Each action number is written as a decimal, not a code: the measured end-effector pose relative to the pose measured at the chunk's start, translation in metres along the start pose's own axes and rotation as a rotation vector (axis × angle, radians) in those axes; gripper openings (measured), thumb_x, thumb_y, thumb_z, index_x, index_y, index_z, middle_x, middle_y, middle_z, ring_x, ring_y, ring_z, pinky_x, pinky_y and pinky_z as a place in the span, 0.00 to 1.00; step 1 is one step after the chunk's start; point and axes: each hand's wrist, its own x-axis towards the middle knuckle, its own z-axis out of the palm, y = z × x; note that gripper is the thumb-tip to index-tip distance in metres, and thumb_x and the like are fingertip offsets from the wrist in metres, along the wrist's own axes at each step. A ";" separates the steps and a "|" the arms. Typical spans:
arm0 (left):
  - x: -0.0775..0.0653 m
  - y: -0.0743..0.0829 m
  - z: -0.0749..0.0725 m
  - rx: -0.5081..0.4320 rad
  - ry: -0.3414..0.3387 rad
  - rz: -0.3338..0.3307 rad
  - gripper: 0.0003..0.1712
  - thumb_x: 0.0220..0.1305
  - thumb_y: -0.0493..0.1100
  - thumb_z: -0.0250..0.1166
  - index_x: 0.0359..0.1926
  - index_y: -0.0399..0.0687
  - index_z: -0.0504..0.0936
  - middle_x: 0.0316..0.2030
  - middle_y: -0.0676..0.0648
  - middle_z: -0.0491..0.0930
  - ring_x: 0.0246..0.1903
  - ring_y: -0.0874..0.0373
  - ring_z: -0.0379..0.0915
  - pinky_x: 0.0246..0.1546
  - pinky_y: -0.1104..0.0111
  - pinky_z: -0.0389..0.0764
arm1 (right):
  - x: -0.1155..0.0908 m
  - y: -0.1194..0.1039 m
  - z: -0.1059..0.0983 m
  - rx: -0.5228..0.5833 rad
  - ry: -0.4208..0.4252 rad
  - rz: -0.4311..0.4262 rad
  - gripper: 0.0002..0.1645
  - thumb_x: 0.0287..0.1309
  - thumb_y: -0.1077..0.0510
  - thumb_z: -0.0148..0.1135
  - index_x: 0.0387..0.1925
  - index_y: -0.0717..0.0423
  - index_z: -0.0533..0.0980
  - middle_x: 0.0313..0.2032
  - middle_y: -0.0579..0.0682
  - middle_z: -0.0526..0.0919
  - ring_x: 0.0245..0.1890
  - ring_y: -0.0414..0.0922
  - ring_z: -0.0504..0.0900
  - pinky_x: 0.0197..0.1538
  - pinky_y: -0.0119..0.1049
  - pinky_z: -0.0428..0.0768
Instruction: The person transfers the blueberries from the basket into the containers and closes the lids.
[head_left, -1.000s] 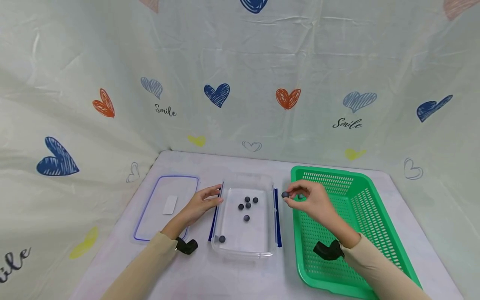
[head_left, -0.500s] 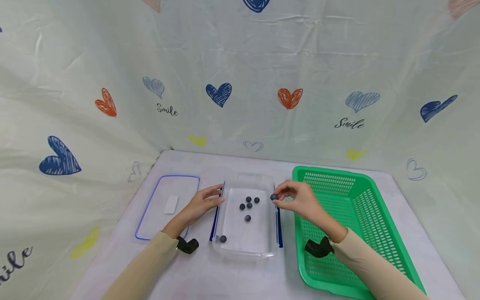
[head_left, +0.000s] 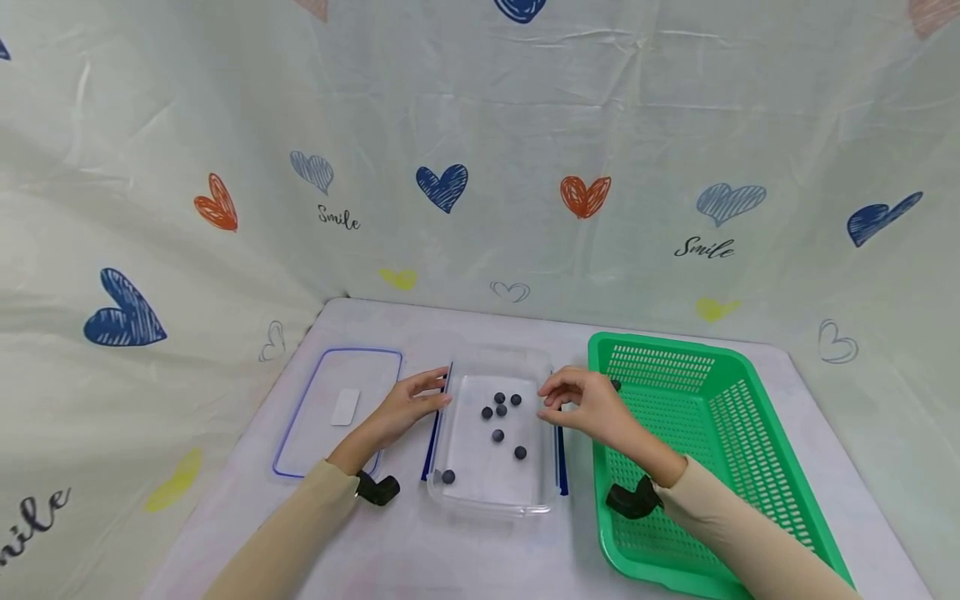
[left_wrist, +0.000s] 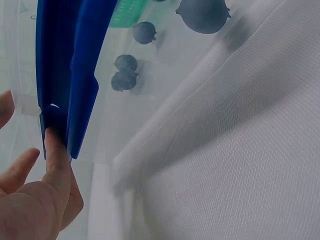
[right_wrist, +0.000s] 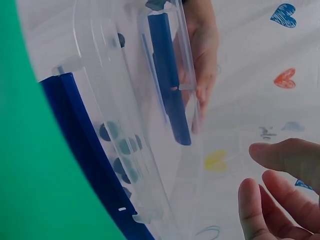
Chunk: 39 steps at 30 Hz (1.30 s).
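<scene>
A clear plastic container [head_left: 491, 492] with blue side latches [left_wrist: 75, 75] stands in the middle of the table. Several blueberries [head_left: 498, 435] lie scattered on its floor. My left hand [head_left: 397, 410] is at the container's left side, its fingers touching the latch there. Over the right rim is my right hand [head_left: 588, 404], thumb and fingertips apart with nothing between them. To the right lies a green basket [head_left: 780, 467]; a dark blueberry [head_left: 617, 385] shows in it, just behind my right hand, which hides part of the basket.
A clear lid with a blue rim [head_left: 300, 414] lies flat to the left of the container, with a white rectangle [head_left: 345, 407] on it. A curtain [head_left: 510, 108] printed with hearts hangs behind and beside the table [head_left: 450, 558].
My right hand has moved left from the basket to the container and let go of a blueberry, which now lies inside near the right wall. My left hand has stayed in place.
</scene>
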 end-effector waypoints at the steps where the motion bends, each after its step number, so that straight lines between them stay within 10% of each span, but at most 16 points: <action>1: 0.000 0.000 0.000 0.000 0.002 0.000 0.37 0.67 0.43 0.67 0.74 0.43 0.64 0.67 0.33 0.66 0.67 0.39 0.62 0.65 0.49 0.67 | 0.000 0.000 0.000 0.003 0.004 0.000 0.14 0.48 0.72 0.75 0.38 0.65 0.82 0.37 0.54 0.82 0.34 0.47 0.83 0.40 0.36 0.84; 18: 0.001 0.003 0.000 0.008 0.000 0.003 0.37 0.68 0.43 0.67 0.74 0.42 0.64 0.67 0.33 0.66 0.67 0.38 0.61 0.65 0.49 0.67 | -0.008 0.004 -0.021 0.016 0.100 0.062 0.14 0.53 0.68 0.73 0.42 0.69 0.81 0.40 0.63 0.83 0.35 0.47 0.84 0.41 0.35 0.84; 39: 0.000 0.000 0.000 0.013 -0.003 -0.001 0.37 0.68 0.43 0.67 0.74 0.42 0.64 0.67 0.33 0.66 0.67 0.38 0.61 0.65 0.48 0.66 | -0.022 0.030 -0.062 0.149 0.285 0.222 0.24 0.61 0.61 0.70 0.51 0.77 0.76 0.37 0.49 0.86 0.39 0.44 0.85 0.43 0.32 0.83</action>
